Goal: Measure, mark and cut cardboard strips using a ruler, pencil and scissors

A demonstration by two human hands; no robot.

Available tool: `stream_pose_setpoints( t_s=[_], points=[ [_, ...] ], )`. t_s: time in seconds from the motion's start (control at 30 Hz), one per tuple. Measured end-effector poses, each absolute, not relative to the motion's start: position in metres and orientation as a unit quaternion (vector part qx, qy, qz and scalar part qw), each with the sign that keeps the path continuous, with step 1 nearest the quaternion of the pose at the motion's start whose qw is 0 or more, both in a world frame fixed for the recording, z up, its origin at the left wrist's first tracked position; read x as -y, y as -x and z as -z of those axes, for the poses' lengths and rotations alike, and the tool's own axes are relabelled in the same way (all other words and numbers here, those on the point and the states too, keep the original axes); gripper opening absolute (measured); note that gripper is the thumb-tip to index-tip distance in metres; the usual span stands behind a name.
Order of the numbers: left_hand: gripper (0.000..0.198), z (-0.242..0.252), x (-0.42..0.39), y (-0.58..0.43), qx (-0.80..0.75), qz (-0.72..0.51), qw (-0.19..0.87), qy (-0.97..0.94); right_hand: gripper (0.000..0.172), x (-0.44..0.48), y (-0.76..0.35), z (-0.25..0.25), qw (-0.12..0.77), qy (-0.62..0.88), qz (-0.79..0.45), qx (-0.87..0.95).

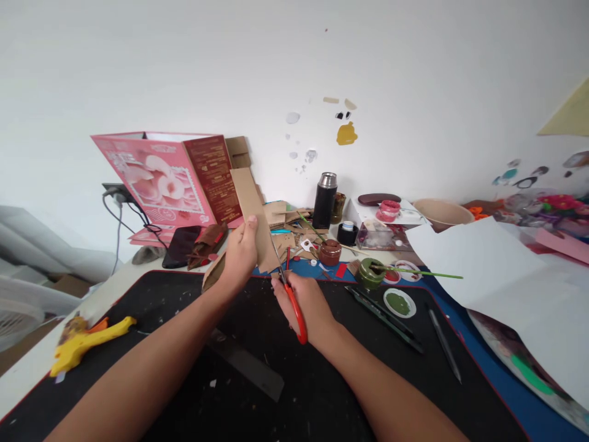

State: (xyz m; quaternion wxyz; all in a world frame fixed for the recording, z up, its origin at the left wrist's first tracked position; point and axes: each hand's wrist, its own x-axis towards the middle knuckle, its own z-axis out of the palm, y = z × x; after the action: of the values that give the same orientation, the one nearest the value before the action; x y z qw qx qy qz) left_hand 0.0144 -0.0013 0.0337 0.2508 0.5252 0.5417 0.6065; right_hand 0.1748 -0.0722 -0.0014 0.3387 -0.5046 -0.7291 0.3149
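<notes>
My left hand [240, 253] is closed around a tall strip of brown cardboard [251, 202], holding it upright above the black mat [184, 344]. My right hand [306, 305] grips red-handled scissors [291, 293], whose blades point up and meet the cardboard's right edge near its lower part. Both hands hover over the middle of the mat, close together.
A yellow glue gun [85, 344] lies at the left of the mat, a dark ruler [251, 365] in front. Behind are a pink box [165, 178], cardboard scraps, a black flask [324, 199], paint pots, a green brush [423, 273]. White paper [506, 276] covers the right side.
</notes>
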Motion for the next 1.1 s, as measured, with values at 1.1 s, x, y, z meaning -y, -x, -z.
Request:
stream_pose_setpoints(
  t_s=[1.1],
  points=[
    [0.058, -0.035, 0.003, -0.019, -0.545, -0.577, 0.248, -0.555, 0.049, 0.067, -0.189, -0.001, 0.337, 0.439, -0.413, 0.723]
  ],
)
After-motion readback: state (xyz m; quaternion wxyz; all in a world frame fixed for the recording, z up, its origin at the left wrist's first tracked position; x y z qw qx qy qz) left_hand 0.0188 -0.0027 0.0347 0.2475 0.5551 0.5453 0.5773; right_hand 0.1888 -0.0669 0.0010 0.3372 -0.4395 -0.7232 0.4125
